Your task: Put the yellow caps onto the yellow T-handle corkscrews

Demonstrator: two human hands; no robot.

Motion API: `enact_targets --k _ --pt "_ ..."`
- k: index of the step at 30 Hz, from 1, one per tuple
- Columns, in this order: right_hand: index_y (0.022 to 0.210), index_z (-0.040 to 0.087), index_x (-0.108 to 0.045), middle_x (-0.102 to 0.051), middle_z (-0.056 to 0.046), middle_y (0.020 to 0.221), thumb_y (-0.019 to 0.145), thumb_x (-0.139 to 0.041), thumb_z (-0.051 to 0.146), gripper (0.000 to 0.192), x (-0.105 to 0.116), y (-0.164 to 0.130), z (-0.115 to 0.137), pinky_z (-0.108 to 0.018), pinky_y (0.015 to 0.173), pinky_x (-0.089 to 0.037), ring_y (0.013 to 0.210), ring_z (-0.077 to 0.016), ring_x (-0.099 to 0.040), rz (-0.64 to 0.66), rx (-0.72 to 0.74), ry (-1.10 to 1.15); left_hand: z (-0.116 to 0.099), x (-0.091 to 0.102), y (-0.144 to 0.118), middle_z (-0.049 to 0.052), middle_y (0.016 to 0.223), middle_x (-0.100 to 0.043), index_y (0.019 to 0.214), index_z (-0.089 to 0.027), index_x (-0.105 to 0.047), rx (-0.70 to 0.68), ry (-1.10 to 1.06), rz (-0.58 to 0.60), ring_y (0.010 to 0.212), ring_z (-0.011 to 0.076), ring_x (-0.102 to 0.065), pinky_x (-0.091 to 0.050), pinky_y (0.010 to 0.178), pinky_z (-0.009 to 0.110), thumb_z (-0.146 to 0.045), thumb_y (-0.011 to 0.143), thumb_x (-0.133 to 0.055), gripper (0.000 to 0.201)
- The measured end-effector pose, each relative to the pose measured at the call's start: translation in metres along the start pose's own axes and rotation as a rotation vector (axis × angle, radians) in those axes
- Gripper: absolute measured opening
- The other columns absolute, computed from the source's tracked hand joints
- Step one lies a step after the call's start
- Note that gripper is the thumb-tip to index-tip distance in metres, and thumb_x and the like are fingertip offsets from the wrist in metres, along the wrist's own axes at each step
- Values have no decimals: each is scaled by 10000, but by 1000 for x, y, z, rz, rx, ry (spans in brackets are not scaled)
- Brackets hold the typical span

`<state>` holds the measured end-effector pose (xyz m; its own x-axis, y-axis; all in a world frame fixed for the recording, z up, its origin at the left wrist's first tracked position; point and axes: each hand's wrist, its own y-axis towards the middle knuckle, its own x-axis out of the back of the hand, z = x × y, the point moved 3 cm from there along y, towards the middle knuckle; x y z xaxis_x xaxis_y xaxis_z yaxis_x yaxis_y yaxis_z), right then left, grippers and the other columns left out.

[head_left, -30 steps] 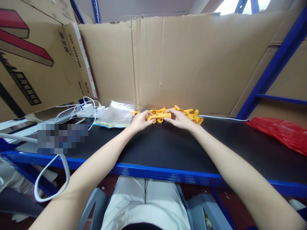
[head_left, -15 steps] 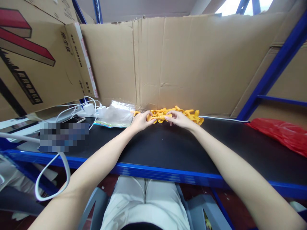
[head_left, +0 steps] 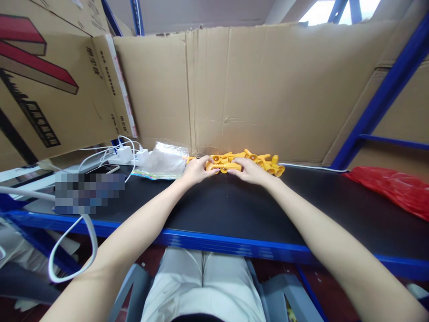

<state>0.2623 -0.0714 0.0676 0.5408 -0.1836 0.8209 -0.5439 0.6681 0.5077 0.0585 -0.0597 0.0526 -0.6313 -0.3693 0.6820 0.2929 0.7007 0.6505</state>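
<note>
Between my two hands is a yellow plastic piece [head_left: 224, 166], slim in the middle with wider ends, held lengthwise just above the black tabletop. My left hand [head_left: 197, 171] pinches its left end between thumb and fingers. At the other end, my right hand [head_left: 250, 171] grips it with the thumb below and the fingers on top. Right behind the hands lies a heap of similar yellow pieces [head_left: 275, 170], several with round cup-shaped ends; my hands partly cover this heap. A clear plastic bag [head_left: 162, 162] lies flat close to my left hand.
White chargers [head_left: 125, 153] and tangled cables stand at the left, near a phone [head_left: 103, 169] and a blurred-out patch. Cardboard [head_left: 284, 89] walls off the back. A red plastic bag [head_left: 392, 185] lies at the right. The table's blue front edge [head_left: 234, 241] runs above my lap.
My right hand's fingers have shifted on the right end of the yellow piece, and its thumb now sits lower. The left hand stays nearly where it was.
</note>
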Motion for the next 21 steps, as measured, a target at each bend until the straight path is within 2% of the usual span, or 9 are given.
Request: enact_targets --k 6,15,18,21 --pt "787 165 -570 -545 -13 698 817 -544 485 323 4 -1 6 -288 594 -382 614 -139 -482 55 -144 98 -4 4 -1 -35 548 -542 913 -207 -618 -53 84 -22 510 101 -471 -314 539 210 -506 735 -627 348" --pt "708 182 -594 -539 -10 621 770 -547 602 427 7 0 5 -320 597 -407 581 -139 -482 96 -218 250 -10 7 -3 5 669 -634 963 -209 -610 -101 128 -35 624 135 -583 -367 599 224 -478 763 -618 335" --pt "706 183 -573 -502 19 572 764 -558 594 415 5 0 3 -295 578 -399 535 -114 -458 87 -251 386 -10 6 -2 6 689 -637 993 -205 -602 -95 116 -42 640 133 -588 -378 609 222 -464 769 -621 343" --pt "857 198 -557 -528 27 613 741 -608 552 376 4 1 -3 -278 555 -402 524 -107 -471 -21 -312 663 -5 4 0 8 739 -642 1079 -210 -575 -64 98 -18 669 139 -590 -400 626 231 -472 775 -611 404"
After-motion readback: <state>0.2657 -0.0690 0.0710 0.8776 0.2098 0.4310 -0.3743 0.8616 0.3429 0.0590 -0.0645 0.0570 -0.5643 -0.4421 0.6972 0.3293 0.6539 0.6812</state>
